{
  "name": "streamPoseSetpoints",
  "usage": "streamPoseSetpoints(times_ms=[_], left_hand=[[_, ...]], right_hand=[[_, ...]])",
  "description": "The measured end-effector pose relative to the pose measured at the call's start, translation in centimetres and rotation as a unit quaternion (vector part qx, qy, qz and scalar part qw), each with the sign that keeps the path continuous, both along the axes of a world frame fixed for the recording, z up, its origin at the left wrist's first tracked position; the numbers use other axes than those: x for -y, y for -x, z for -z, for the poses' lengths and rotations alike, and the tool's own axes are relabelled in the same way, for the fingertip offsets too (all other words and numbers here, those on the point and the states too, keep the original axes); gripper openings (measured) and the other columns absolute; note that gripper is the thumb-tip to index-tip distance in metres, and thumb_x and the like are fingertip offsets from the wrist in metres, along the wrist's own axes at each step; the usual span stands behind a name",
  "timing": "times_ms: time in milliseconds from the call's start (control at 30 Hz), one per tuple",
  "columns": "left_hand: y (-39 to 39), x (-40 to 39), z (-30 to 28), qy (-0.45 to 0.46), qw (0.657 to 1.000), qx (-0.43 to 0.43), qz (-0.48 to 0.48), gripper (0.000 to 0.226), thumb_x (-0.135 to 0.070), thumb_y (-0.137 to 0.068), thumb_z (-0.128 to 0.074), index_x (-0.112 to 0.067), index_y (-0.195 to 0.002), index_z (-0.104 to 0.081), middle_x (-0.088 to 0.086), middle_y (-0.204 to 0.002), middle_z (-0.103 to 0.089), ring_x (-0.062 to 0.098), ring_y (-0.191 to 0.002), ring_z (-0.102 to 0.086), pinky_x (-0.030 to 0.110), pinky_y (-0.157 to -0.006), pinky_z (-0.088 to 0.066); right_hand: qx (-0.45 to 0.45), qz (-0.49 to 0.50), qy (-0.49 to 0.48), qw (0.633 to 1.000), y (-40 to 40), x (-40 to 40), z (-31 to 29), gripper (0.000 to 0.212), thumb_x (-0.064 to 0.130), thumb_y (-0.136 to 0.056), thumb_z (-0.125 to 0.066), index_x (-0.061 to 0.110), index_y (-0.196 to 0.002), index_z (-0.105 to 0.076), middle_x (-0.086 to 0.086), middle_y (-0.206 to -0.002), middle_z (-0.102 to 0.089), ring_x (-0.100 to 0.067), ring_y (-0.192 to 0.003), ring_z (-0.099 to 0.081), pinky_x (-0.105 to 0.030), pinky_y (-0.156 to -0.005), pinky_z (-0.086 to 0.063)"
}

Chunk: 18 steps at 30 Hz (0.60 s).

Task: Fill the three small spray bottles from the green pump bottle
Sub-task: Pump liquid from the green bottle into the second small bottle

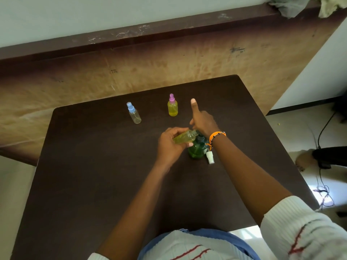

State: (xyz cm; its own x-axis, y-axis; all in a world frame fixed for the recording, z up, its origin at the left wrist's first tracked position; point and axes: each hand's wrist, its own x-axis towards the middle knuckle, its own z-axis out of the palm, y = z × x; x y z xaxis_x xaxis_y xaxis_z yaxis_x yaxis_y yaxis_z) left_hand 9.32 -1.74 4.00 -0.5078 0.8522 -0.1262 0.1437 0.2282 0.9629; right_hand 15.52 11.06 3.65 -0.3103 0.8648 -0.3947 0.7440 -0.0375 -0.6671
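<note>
Left hand [170,145] grips an uncapped spray bottle [185,138] — right hand [203,121], thumb up, hides the pump [201,137].

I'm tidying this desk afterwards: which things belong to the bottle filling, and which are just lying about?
Job:
green pump bottle
uncapped bottle held in left hand
white spray cap
pink-capped bottle, full
blue-capped bottle, looks empty

Lying about:
crumpled cloths on the ledge
cables on the floor

Single head view; looks forward, steeply down; near table [93,166].
</note>
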Motion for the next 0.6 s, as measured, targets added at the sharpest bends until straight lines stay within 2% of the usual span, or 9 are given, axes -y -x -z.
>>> streamPoseSetpoints(times_ms=[167, 300, 400, 500, 600], left_hand=[[-0.1, 0.0, 0.2, 0.004, 1.000, 0.002, -0.005, 0.045, 0.003, -0.061, -0.079, -0.024, -0.096, -0.067, 0.008, -0.104, -0.063, 0.017, -0.093, -0.064, 0.024, -0.084, -0.050], [-0.1, 0.1, 0.1, -0.002, 1.000, 0.011, -0.003, 0.045, 0.005, -0.062, -0.078, -0.021, -0.097, -0.067, 0.009, -0.104, -0.063, 0.013, -0.089, -0.064, 0.018, -0.080, -0.050], [-0.1, 0.2, -0.1, -0.007, 1.000, 0.012, -0.002, 0.043, 0.004, -0.063, -0.078, -0.020, -0.098, -0.067, 0.011, -0.106, -0.065, 0.013, -0.090, -0.064, 0.014, -0.078, -0.049], [-0.1, 0.3, -0.1, -0.008, 1.000, 0.018, -0.003, 0.042, 0.004, -0.063, -0.078, -0.019, -0.096, -0.067, 0.011, -0.105, -0.065, 0.013, -0.090, -0.065, 0.017, -0.079, -0.050], [-0.1, 0.2, 0.1, -0.008, 1.000, 0.012, -0.003, 0.042, 0.004, -0.062, -0.078, -0.017, -0.098, -0.068, 0.010, -0.105, -0.065, 0.015, -0.092, -0.065, 0.020, -0.081, -0.051]], right_hand=[[0.004, 0.016, -0.061, 0.998, 0.1, 0.2, 0.6, 0.093, 0.080, -0.085, -0.004, 0.014, -0.084, -0.069, -0.015, -0.110, -0.069, -0.036, -0.113, -0.058, -0.059, -0.107, -0.033], [0.031, 0.000, -0.053, 0.998, -0.1, 0.1, 0.1, 0.094, 0.075, -0.090, -0.004, 0.011, -0.098, -0.072, -0.017, -0.119, -0.066, -0.037, -0.121, -0.052, -0.059, -0.109, -0.024], [0.021, -0.015, -0.030, 0.999, 0.2, 0.0, -0.4, 0.103, 0.078, -0.085, 0.005, 0.012, -0.105, -0.073, -0.017, -0.119, -0.068, -0.036, -0.122, -0.052, -0.061, -0.111, -0.023], [0.018, -0.023, -0.021, 0.999, 0.4, 0.2, -0.4, 0.107, 0.080, -0.082, 0.006, 0.012, -0.106, -0.072, -0.017, -0.119, -0.067, -0.036, -0.122, -0.052, -0.061, -0.110, -0.023], [0.014, -0.003, -0.049, 0.999, 0.2, 0.5, 0.1, 0.100, 0.080, -0.085, 0.000, 0.012, -0.095, -0.073, -0.015, -0.113, -0.069, -0.036, -0.116, -0.056, -0.058, -0.107, -0.031]])
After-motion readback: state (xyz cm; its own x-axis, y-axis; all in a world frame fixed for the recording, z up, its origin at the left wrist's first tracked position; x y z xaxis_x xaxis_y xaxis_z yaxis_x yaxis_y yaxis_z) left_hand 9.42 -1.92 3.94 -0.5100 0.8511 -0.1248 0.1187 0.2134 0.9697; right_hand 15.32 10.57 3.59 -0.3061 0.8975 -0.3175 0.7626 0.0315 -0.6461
